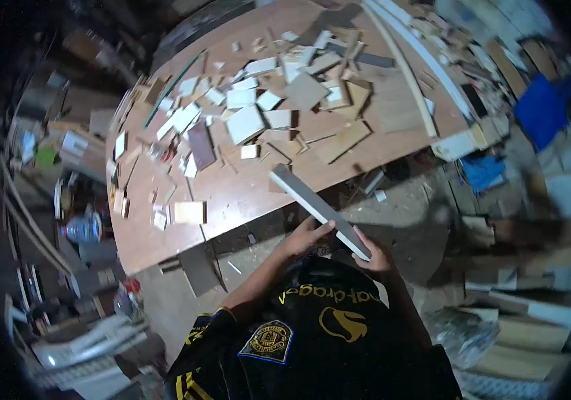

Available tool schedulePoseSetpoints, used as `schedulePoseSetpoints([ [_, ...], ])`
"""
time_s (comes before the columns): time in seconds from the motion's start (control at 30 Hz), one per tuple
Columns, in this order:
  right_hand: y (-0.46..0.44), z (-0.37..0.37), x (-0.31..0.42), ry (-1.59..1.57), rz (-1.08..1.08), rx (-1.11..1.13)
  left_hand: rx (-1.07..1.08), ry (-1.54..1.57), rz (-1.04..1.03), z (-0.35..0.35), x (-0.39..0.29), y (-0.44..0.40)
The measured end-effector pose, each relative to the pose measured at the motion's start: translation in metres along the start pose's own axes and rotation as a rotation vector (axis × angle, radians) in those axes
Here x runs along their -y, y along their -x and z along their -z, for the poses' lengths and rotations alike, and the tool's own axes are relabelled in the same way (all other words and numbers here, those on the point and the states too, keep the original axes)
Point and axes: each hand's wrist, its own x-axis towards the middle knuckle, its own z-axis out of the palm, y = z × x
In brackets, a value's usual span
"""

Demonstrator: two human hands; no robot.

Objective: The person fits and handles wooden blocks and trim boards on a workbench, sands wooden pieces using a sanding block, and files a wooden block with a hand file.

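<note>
A long, straight strip of wood (309, 193), grey on one face and white along its side, slants in front of my body. Its far end is at the table's front edge, and its near end lies close to my chest. My left hand (304, 238) is closed on the strip around its middle, with the thumb against the white side. At the near end, my right hand (375, 255) grips the same strip. Some fingers of both hands are hidden. Beyond the far end, many wood offcuts (245, 125) lie scattered on the wooden table (232, 200).
A pale block (189, 213) sits near the table's front edge. Long strips (409, 80) run along its right side. Blue cloth (543, 110) and stacked boards (525, 353) are on the right. Clutter with a clear plastic bottle (84, 228) fills the left.
</note>
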Motion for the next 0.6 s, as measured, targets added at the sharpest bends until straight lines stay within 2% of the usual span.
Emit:
schedulePoseSetpoints([
  [0.07,-0.028,0.000,0.026,0.102,0.004,0.084,-0.080,0.187,-0.043,0.014,0.017,0.013],
  [0.13,-0.067,-0.002,0.073,0.049,0.171,0.105,-0.110,0.206,-0.062,0.030,0.027,0.024],
  [0.17,-0.081,-0.008,0.075,0.071,0.108,0.222,-0.130,0.276,-0.131,0.038,0.031,0.028],
  [0.2,-0.097,-0.016,0.085,0.080,0.116,0.241,-0.146,0.342,-0.199,0.047,0.034,0.032],
  [0.27,-0.130,-0.034,0.112,0.135,0.173,0.268,-0.218,0.428,-0.199,0.067,0.043,0.035],
  [0.33,-0.163,-0.052,0.133,0.118,0.125,0.349,-0.423,0.565,-0.451,0.092,0.036,0.038],
  [0.4,-0.197,-0.070,0.153,0.164,0.254,0.436,-0.602,0.614,-0.565,0.119,-0.003,0.061],
  [0.43,-0.215,-0.082,0.152,0.320,0.405,0.229,-0.672,0.755,-0.689,0.134,-0.017,0.071],
  [0.47,-0.235,-0.085,0.156,0.176,0.148,0.330,-0.671,0.774,-0.820,0.160,-0.020,0.082],
  [0.5,-0.261,-0.098,0.134,0.051,0.119,0.300,-0.677,0.830,-0.878,0.187,-0.019,0.096],
  [0.53,-0.290,-0.113,0.107,-0.076,0.085,0.268,-0.788,0.921,-0.847,0.204,-0.025,0.115],
  [0.57,-0.316,-0.119,0.097,0.182,0.141,0.232,-0.885,0.903,-0.851,0.220,-0.033,0.132],
  [0.6,-0.341,-0.126,0.092,0.437,0.197,0.190,-0.878,0.830,-0.977,0.244,-0.031,0.146],
])
